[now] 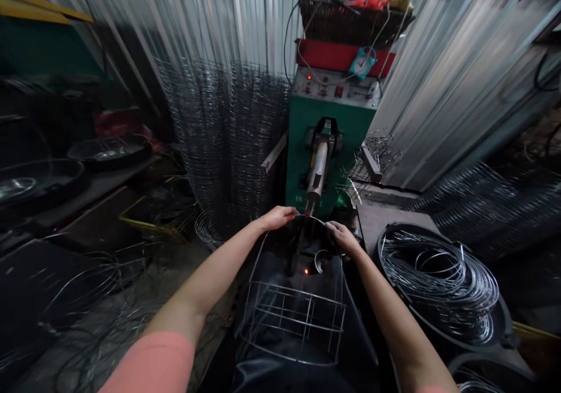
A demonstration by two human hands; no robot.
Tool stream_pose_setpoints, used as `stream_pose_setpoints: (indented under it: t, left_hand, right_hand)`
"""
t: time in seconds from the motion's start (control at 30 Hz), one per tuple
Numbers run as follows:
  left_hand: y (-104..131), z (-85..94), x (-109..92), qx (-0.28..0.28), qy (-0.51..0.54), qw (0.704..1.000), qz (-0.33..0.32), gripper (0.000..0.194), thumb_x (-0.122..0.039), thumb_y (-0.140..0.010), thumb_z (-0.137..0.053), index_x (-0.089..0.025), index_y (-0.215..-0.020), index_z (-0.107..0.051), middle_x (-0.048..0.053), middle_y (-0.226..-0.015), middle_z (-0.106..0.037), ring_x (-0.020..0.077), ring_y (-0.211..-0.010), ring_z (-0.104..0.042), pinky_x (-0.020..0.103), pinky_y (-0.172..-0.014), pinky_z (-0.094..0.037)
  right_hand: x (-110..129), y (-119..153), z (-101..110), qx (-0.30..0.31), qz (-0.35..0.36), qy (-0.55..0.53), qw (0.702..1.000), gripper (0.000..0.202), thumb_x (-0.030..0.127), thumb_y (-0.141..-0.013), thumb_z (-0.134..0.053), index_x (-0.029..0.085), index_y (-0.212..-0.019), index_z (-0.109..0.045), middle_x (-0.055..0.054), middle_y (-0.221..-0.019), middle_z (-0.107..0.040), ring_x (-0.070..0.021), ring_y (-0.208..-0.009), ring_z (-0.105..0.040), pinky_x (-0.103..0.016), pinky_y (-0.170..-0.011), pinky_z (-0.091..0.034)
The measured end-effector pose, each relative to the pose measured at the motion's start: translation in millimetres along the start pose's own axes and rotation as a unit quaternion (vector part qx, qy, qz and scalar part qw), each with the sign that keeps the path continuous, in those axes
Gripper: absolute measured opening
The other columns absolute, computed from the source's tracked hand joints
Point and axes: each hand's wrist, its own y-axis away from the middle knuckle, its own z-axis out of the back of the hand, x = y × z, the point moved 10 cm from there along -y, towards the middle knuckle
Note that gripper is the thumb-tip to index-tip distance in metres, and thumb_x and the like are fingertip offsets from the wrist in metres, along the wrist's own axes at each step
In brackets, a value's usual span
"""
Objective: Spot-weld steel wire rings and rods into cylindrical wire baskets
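Note:
Both my hands grip a thin curved wire at the electrode tip of a green spot welder [302, 135]. My left hand [280, 217] pinches its left end, fingers closed. My right hand [342, 235] is closed on the right end. The wire appears to belong to a wire basket frame [307, 317], whose grid hangs toward me over a dark apron [263, 375]. Just where the uprights meet the held wire is hard to make out. The welder's upper arm [319, 168] points down between my hands. A small orange spark [306, 271] glows below them.
Tall stacks of wire rings [249, 135] stand left of the welder. At right, a black tub [385, 288] holds wire hoops [451, 282]. Loose wire [100, 305] litters the left floor. A blue clock [363, 62] and a woven basket [315, 21] sit atop the machine.

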Motion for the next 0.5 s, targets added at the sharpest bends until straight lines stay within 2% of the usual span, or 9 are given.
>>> stream_pose_setpoints:
  t: [0.1,0.23,0.37,0.5]
  left_hand:
    - [-2,-1.5,6,0.005,0.007,1.000,0.014,0.023,-0.025,-0.074,-0.054,-0.018,-0.092,-0.066,-0.002,-0.069,-0.060,0.0113,-0.063,-0.052,0.020,-0.062,-0.041]
    - [-4,-6.3,17,0.022,0.019,0.999,0.040,0.030,-0.033,-0.074,-0.054,-0.017,-0.097,-0.064,-0.005,-0.053,-0.048,0.0076,-0.044,-0.038,0.018,-0.044,-0.031]
    - [-4,-7.6,19,0.028,0.024,0.998,0.044,0.032,-0.033,-0.074,-0.053,-0.016,-0.099,-0.063,-0.005,-0.051,-0.044,0.0073,-0.043,-0.035,0.018,-0.041,-0.026]
    - [-2,-3.5,8,0.025,0.022,0.999,0.029,0.028,-0.031,-0.071,-0.056,-0.017,-0.093,-0.065,-0.004,-0.055,-0.048,0.0081,-0.049,-0.038,0.018,-0.044,-0.028]
  right_hand:
    - [-17,12,5,-0.042,-0.035,-0.055,0.997,0.044,0.053,-0.079,-0.039,0.014,-0.080,-0.059,0.004,-0.050,-0.043,-0.0096,-0.042,-0.038,-0.021,-0.043,-0.032]
    - [-19,12,6,-0.070,-0.035,-0.045,0.996,0.044,0.053,-0.077,-0.041,0.013,-0.079,-0.059,0.004,-0.049,-0.043,-0.0089,-0.041,-0.038,-0.020,-0.040,-0.030]
    - [-16,10,6,-0.073,-0.034,-0.047,0.996,0.042,0.053,-0.076,-0.042,0.014,-0.075,-0.056,0.005,-0.048,-0.042,-0.0088,-0.040,-0.036,-0.020,-0.039,-0.029]
    - [-15,12,8,-0.085,-0.025,-0.026,0.996,0.038,0.052,-0.074,-0.043,0.016,-0.071,-0.053,0.004,-0.049,-0.041,-0.0095,-0.042,-0.036,-0.021,-0.040,-0.029]
